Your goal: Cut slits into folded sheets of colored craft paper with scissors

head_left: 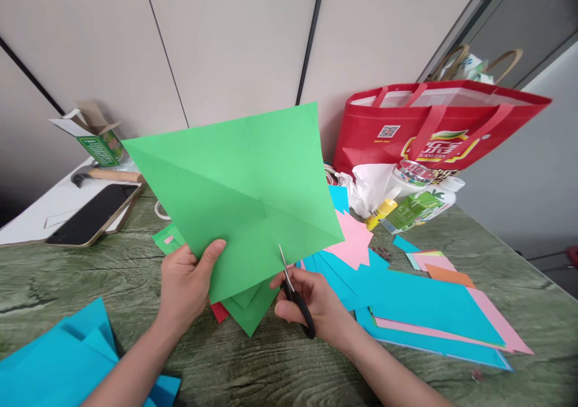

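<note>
A large sheet of green paper (257,184) with crossing fold creases is held up off the table, tilted. My left hand (187,280) pinches its lower left edge, the thumb on the near face. In my right hand (309,298) are black-handled scissors (295,301), their blades pointing up at the sheet's lower edge. One blade shows in front of the green paper; the other is largely hidden. Below the sheet, more green paper (253,316) and a bit of red paper (219,312) lie on the table.
Blue sheets (58,359) lie at lower left, blue and pink papers (433,304) at right. Behind stand a red bag (388,136), a white bottle (447,193) and a yellow glue stick (382,214). At left are a phone (93,214), a hammer (112,175) and an open box (102,145).
</note>
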`<state>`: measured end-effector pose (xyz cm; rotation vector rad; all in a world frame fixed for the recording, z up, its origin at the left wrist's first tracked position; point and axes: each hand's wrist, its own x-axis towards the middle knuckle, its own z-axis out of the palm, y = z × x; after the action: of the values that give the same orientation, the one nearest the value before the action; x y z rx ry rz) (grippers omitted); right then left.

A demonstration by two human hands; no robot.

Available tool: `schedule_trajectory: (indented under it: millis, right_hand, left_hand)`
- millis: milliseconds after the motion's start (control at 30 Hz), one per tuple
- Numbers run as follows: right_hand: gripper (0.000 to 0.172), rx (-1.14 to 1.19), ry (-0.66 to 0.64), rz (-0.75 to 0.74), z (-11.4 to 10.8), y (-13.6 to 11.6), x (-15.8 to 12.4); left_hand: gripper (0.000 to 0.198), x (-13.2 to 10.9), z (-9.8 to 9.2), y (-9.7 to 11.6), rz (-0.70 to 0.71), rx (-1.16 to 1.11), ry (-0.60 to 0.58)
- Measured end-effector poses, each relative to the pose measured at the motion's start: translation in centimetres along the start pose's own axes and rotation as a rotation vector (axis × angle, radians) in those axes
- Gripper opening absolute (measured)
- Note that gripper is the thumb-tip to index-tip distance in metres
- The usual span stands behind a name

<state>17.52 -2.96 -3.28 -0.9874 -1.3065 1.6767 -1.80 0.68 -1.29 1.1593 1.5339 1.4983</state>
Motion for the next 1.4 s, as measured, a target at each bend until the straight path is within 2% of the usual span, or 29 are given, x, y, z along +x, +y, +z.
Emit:
schedule_trajectory:
  millis: [367,667,967,1300,1400]
  right_hand:
    - [0.038,-0.012,0.007,0.009,0.0,0.1,0.0]
    - [0.035,-0.038,0.059,0.041,0.1,1.1,0.1]
    - [0.037,0.041,0.051,0.006,0.2,0.4,0.1]
    - [0.04,0.022,0.06,0.023,0.1,0.4,0.0]
    - [0.039,0.004,0.064,0.022,0.1,0.4,-0.1]
  left_hand:
    - [0.022,0.1,0.1,0.0,-0.003,0.019,-0.012]
    - [0.021,0.0,0.1,-0.1,-0.02,-0.013,-0.02]
    - [0.025,-0.5,0.2,-0.2,0.055,0.204,-0.084]
    - [0.026,-0.5,0.0,-0.3,0.033,0.167,-0.106]
    - [0.027,-0.5,0.1,-0.2,0.022,0.193,-0.079]
